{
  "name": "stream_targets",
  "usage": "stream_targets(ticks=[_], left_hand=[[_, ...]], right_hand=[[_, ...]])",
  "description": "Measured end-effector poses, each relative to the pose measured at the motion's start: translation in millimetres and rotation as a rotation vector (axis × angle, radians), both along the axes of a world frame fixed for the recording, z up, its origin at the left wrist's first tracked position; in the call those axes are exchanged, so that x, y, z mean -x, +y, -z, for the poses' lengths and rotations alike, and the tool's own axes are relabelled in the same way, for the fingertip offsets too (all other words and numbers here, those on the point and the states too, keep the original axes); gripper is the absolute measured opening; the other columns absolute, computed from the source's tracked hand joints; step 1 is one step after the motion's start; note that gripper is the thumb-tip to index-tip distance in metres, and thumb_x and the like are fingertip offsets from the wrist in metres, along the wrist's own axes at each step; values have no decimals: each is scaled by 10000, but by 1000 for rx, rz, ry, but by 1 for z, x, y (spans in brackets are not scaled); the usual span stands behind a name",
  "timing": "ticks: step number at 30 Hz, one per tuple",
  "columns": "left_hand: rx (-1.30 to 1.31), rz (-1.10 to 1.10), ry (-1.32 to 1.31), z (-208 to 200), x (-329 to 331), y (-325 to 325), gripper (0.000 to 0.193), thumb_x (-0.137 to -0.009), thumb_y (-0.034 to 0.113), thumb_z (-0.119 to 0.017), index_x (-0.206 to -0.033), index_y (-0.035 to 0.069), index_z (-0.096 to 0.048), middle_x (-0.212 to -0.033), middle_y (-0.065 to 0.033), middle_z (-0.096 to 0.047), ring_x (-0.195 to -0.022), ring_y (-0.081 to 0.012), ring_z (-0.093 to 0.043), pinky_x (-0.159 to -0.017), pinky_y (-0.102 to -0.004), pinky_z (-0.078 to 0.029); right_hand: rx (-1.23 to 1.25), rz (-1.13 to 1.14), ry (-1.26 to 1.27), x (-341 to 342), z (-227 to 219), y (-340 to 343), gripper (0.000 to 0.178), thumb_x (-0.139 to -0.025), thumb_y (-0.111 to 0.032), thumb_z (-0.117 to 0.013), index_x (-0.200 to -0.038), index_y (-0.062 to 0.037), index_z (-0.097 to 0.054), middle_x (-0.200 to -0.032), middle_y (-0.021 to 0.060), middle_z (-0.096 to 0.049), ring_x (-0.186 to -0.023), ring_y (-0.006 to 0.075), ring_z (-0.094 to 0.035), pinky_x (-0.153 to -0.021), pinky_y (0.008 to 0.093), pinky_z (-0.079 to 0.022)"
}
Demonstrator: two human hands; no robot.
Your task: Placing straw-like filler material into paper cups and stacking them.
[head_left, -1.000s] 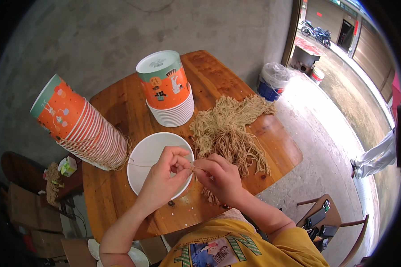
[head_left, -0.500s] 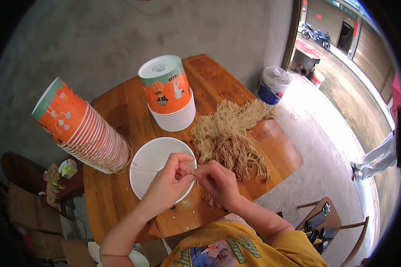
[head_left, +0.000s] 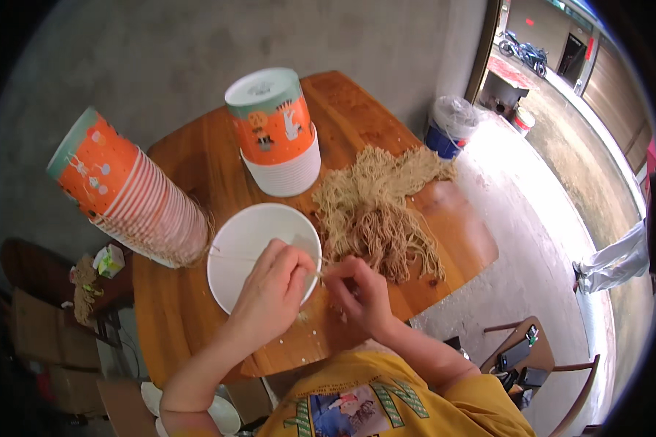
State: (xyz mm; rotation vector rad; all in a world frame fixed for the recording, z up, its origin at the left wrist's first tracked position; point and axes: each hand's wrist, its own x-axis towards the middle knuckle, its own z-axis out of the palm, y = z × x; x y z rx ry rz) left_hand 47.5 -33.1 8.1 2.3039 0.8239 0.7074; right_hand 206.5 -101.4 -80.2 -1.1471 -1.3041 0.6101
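Observation:
An open white paper bucket (head_left: 233,227) stands on the wooden table in front of me. A thin beige cord (head_left: 232,256) runs across its mouth, from a hole near the left rim to the right rim. My left hand (head_left: 273,284) lies over the bucket's near right side, fingers closed in a pinch on the cord. Just outside the right rim, my right hand (head_left: 362,295) pinches the cord's end, its fingertips close to the left ones. Right behind it spreads a heap of loose beige cords (head_left: 375,211). The exact knot or loop between my fingers is too small to make out.
At the left leans a tall nested stack of orange and green buckets (head_left: 135,193) with cords hanging on it. A shorter upside-down stack (head_left: 273,138) stands at the back. Beyond the table are a blue-and-white pail (head_left: 448,131) and a chair (head_left: 528,349) holding dark objects.
My left hand has turned over more, its back now facing up, while my right hand has drawn slightly away to the right. The whole view has shifted a little.

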Motion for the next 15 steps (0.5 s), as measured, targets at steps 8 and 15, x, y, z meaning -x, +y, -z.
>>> stream_targets(ticks=[8, 15], left_hand=[[130, 11, -13, 3, 4, 3, 58, -914, 43, -492, -944, 25, -538, -953, -122, -517, -901, -300, -563, -816, -368, -458], [137, 40, -15, 2, 3, 6, 61, -913, 39, -495, -950, 26, -541, -951, -121, -522, -906, -299, -565, -819, -365, -457]], right_hand=[[23, -44, 98, 7, 9, -4, 96, -884, -29, -655, -955, -45, -593, -856, 35, -606, -682, 97, -564, -564, 233, -449], [-13, -72, 140, 12, 12, -5, 95, -886, -23, -645, -961, -45, -592, -905, 24, -583, -726, 90, -552, -560, 217, -423]])
